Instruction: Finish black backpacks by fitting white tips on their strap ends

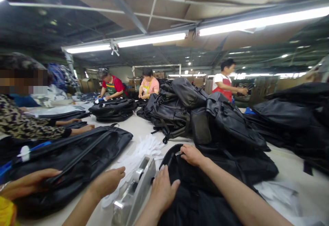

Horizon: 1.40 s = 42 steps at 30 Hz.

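Black bag: right grip clasps it; left grip, unclenched, lies alongside (touching, apparently).

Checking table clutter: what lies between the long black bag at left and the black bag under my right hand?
In the head view: a pale, narrow device, heaped thin white strips, and a neighbour's bare hand.
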Tool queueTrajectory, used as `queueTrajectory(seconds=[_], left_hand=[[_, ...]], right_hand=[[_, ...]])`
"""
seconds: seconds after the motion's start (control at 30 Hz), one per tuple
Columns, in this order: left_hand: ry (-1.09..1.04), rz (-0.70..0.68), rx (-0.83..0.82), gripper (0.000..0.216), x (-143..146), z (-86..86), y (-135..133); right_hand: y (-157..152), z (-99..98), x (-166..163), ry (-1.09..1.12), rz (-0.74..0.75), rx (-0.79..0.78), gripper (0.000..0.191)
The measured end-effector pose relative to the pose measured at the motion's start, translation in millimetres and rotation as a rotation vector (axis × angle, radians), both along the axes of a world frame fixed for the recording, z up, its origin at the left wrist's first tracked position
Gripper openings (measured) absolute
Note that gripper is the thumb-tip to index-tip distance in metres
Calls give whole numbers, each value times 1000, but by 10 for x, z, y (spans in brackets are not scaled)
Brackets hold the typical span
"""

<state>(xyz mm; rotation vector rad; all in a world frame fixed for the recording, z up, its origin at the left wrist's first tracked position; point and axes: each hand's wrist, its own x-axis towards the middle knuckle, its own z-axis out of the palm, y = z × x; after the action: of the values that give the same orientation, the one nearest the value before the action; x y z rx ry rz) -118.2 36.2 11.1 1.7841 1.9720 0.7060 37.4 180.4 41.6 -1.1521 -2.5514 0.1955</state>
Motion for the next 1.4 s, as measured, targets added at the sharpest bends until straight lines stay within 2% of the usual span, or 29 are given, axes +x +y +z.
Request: queueTrajectory(seconds=[0.07,0.2,0.27,0.33,0.37,0.43,0.5,0.57,0.67,0.73,0.77,0.87,1.0,1.1,1.17,1.23,1.3,1.4], left_hand=[[-18,-2,26,74,54,-29,162],[-88,-14,121,75,111,-140,346],[-141,-32,164,73,115,-177,388],[-177,-38,174,72,107,-188,425],[-189,-28,183,70,101,-187,446],[-235,2,246,60,90,-179,489],[-306,28,324,44,86,-176,524],[-369,45,367,33,91,-183,541],[-406,75,386,29,114,-207,537],[-423,92,399,28,130,-228,531],[-431,102,406,28,134,-240,530],[-455,154,412,26,129,-287,539],[-489,200,420,23,102,-360,562],[-515,208,437,23,90,-405,569],[-530,216,442,23,86,-427,570],[-539,218,450,23,83,-441,568],[-541,218,464,23,82,-447,563],[-537,223,482,23,81,-445,554]], right_hand=[[67,-8,71,75,5,-9,7],[120,5,301,296,-55,-12,21],[117,-20,419,540,-104,-119,24],[104,-61,506,804,-135,-307,25],[96,-76,534,895,-140,-395,26],[83,-64,557,938,-133,-477,26],[64,22,527,831,-107,-449,21],[14,172,428,643,-86,-301,14],[-135,403,156,359,30,-30,26],[-241,484,-51,145,160,27,26],[-280,493,-136,24,178,49,23],[-316,433,-244,-259,58,137,17],[-275,352,-114,-401,6,207,21],[-262,408,-21,-505,24,238,21],[-254,468,-8,-525,59,167,17],[-238,503,-21,-520,49,127,23],[-214,496,-39,-523,13,167,28],[-167,449,-43,-541,9,218,19]])
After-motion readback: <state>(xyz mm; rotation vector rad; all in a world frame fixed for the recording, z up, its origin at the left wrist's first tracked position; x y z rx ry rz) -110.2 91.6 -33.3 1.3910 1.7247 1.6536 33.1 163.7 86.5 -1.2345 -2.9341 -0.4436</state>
